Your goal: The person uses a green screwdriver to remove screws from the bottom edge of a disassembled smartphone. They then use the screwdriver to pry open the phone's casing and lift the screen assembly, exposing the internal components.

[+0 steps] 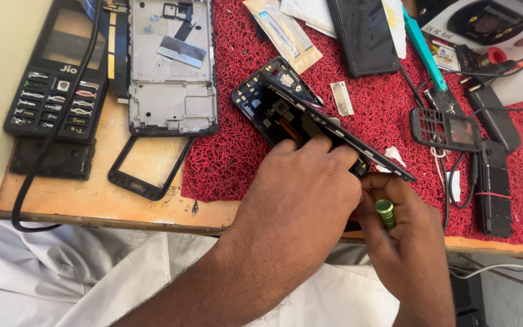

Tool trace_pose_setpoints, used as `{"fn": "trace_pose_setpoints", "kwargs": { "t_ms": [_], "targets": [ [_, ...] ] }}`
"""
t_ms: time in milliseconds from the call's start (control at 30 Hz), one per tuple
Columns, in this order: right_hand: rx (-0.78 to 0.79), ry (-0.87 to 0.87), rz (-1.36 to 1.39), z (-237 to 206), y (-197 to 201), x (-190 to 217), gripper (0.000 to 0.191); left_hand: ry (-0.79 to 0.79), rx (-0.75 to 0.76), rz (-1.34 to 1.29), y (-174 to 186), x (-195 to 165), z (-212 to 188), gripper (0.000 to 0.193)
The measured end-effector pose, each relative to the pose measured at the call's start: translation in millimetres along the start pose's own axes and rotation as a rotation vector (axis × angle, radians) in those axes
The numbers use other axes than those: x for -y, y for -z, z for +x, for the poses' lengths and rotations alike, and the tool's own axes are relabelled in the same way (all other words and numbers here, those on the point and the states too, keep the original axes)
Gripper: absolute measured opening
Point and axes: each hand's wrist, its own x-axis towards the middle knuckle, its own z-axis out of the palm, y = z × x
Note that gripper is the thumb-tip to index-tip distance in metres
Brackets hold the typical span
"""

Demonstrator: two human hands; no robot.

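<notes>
Wooden workbench [92, 200]: worn top, carrying a red looped mat [382, 103] under most of the work.

Left hand [298, 200]: reaches in from the lower centre, fingers curled over the near end of an opened smartphone [273, 109] and closed on it. The phone lies on the mat just beyond the knuckles, tilted, its dark internals facing up and a thin back panel or frame edge [358, 142] lifted along its right side. Judged: the grip steadies the body so that the parts can be worked apart.

Right hand [404, 242]: just to the right of the left hand and touching the lifted edge near its lower end. It is closed around a tool with a green knurled cap [385, 212], likely a small screwdriver; the tip is hidden behind the fingers, so what it bears on cannot be told.

Surroundings, by size:
- Bare grey phone chassis [174, 66], well up and left of the left hand, half on the mat.
- Black keypad phone [59, 72], further left, with a black cable [37, 175] running across it and off the bench edge.
- Dark phone lying face down [364, 36], above the hands.
- Empty black frame [146, 166], left of the left wrist.
- Keypad phone front cover [446, 128] and a black handset body [494, 188], right of the right hand, among thin wires.
- Teal plastic pry tool [425, 48], upper right.
- Small silver metal strip [341, 98], loose on the mat just beyond the opened phone.

Obstructions: the wires and casing to the right crowd the right hand's side; the left side is freer.
</notes>
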Motion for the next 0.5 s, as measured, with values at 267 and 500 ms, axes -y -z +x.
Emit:
{"fn": "trace_pose_setpoints", "kwargs": {
  "t_ms": [267,500],
  "targets": [
    [-0.056,0.021,0.022,-5.9,-3.9,-4.1,0.013,0.005,-0.033,0.044,-0.7,-0.9,-0.7,0.009],
    [-0.074,-0.109,0.124,-6.4,-5.8,-2.8,0.012,0.002,-0.016,0.056,-0.8,-0.1,0.3,0.007]
  ]
}}
